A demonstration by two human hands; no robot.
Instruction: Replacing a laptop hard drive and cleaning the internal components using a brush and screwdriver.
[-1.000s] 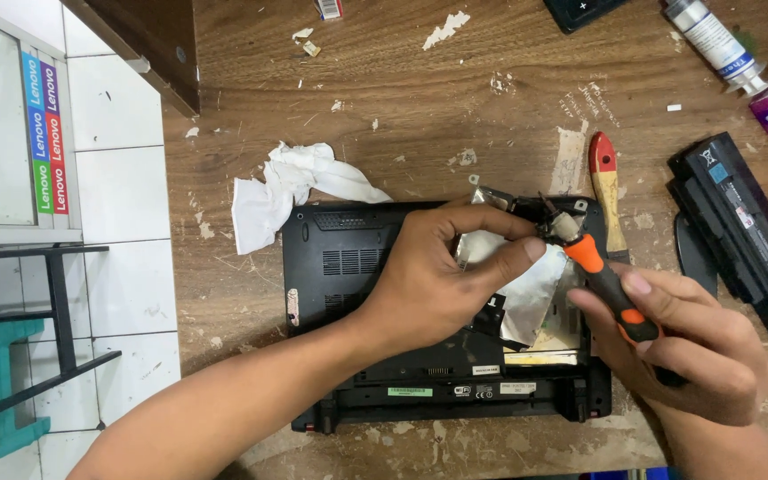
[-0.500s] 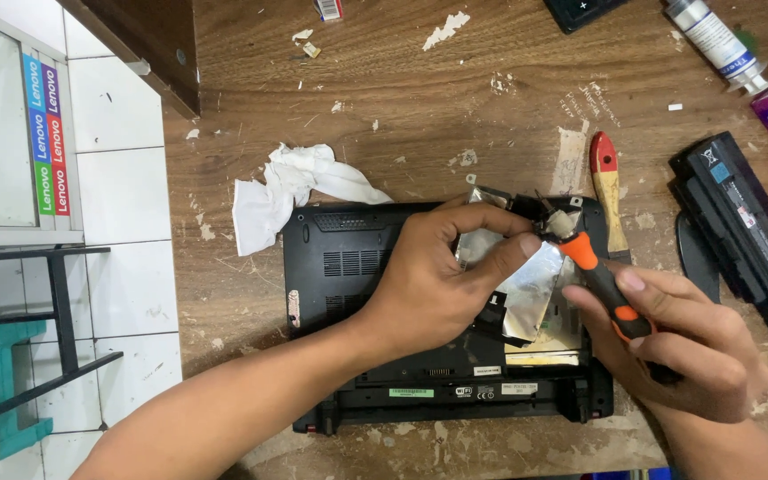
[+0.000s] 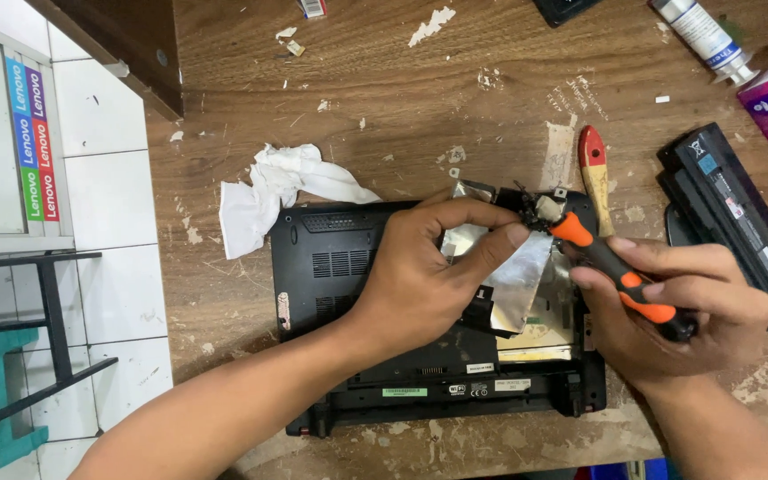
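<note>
Little has shifted since the earlier frames: both hands remain over the upturned black laptop base (image 3: 348,293) at frame centre. Left hand (image 3: 428,276) pinches crinkled silver foil (image 3: 517,284). Right hand (image 3: 668,311) is closed around an orange-and-black screwdriver (image 3: 620,280), its long axis slanting up-left, tip at the small fan part (image 3: 540,206) beside the left fingertips.

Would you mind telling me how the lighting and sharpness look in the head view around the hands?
Head view: soft, even light, sharp focus on the laptop; mild glare on the foil sheet by the left hand; faint shadow under the right hand holding the screwdriver; no blur apparent.
</note>
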